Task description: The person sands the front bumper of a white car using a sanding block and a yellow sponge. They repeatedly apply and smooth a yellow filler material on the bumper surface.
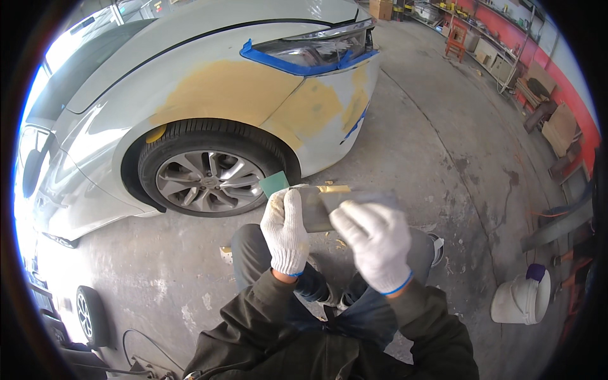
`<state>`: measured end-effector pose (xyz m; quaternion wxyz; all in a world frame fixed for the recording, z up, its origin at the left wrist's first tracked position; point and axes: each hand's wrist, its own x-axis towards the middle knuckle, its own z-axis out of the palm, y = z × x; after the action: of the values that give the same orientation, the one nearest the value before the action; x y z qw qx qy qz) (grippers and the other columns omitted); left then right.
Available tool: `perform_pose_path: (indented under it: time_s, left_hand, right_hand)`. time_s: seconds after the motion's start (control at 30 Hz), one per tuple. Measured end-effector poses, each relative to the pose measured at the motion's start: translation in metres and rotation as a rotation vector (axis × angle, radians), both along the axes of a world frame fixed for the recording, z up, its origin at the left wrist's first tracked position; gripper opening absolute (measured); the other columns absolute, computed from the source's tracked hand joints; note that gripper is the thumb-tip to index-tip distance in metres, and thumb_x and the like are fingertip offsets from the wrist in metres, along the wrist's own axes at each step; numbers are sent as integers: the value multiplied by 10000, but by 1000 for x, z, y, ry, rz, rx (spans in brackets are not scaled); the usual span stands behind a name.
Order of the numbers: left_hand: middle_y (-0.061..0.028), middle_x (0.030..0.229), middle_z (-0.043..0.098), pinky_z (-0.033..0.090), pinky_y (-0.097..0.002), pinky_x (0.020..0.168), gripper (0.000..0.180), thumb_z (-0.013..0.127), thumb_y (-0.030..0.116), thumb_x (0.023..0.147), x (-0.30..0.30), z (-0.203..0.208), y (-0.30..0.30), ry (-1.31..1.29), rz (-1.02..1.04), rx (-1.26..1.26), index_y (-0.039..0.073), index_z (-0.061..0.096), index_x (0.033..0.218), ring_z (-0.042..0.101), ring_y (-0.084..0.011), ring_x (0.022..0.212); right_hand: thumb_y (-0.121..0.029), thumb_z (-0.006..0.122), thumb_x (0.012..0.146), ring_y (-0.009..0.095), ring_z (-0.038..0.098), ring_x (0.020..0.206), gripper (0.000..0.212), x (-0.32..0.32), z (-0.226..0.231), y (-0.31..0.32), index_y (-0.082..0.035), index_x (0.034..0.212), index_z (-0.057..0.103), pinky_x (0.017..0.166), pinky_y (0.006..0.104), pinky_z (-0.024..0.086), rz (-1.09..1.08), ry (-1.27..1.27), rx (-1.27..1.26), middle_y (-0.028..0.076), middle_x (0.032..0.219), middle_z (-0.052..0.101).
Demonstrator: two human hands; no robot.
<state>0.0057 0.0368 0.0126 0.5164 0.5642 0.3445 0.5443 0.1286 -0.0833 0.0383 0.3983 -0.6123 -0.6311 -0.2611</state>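
My left hand (284, 231), in a white knit glove, grips a grey flat plate (313, 212). A green flat piece (273, 183) juts out beyond its fingertips. My right hand (375, 240), gloved too and smeared by motion, is closed on a grey scraper blade (361, 199) overlapping the plate. Yellowish putty (334, 189) shows along the plate's far edge. Both hands are over my knees, in front of a white car's front wheel (209, 182). Tan filler (218, 95) covers the fender above the wheel and reaches the bumper (332, 152). Blue tape (272, 64) borders the headlight (310, 50).
On the concrete floor (437, 190) at right stands a white bucket (514, 302) with something purple at its rim. A loose wheel (92, 316) and a black hose (149, 335) are at lower left. Shelves, a red chair (456, 41) and boards (560, 130) line the right wall.
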Motion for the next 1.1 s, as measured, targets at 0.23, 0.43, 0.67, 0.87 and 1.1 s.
perform_pose_path:
  time_s: [0.23, 0.43, 0.67, 0.87, 1.1]
  left_hand:
    - [-40, 1008, 733, 521, -249, 809, 255, 577, 212, 1112, -7, -5, -2, 64, -12, 25, -17, 686, 1087, 644, -81, 898]
    - [-15, 975, 708, 497, -238, 787, 242, 582, 201, 1109, -3, 4, -5, 8, -21, -18, -14, 690, 1084, 603, -62, 870]
    - [-20, 995, 718, 500, -235, 809, 247, 576, 201, 1111, -1, 6, -14, -2, -31, -23, -16, 691, 1091, 612, -65, 894]
    - [-45, 1015, 735, 508, -252, 840, 267, 564, 218, 1115, -6, -7, 4, 85, 31, 69, -14, 695, 1097, 625, -89, 911]
    - [-49, 970, 746, 522, -250, 836, 187, 573, 116, 1080, -7, 0, -10, 72, -258, 41, -18, 702, 1101, 644, -86, 882]
  right_hand:
    - [-74, 740, 760, 248, 687, 974, 395, -6, -14, -10, -125, 1148, 790, 844, 380, 554, 57, 51, -47, 39, 1124, 742]
    - [-84, 764, 791, 235, 684, 915, 339, -17, -22, -9, -109, 1126, 806, 802, 378, 566, 180, 49, -62, 25, 1122, 746]
    - [-57, 797, 687, 264, 690, 968, 396, -3, -17, 1, -129, 1075, 817, 839, 393, 564, 49, 27, 60, 38, 1148, 745]
    - [-79, 747, 736, 228, 674, 958, 386, -10, -19, -15, -148, 1111, 807, 826, 376, 567, 128, 26, -21, 9, 1113, 742]
    - [-45, 650, 1033, 184, 705, 1112, 247, 19, 32, -20, 42, 1253, 721, 982, 318, 558, 466, 1160, -122, 139, 1232, 757]
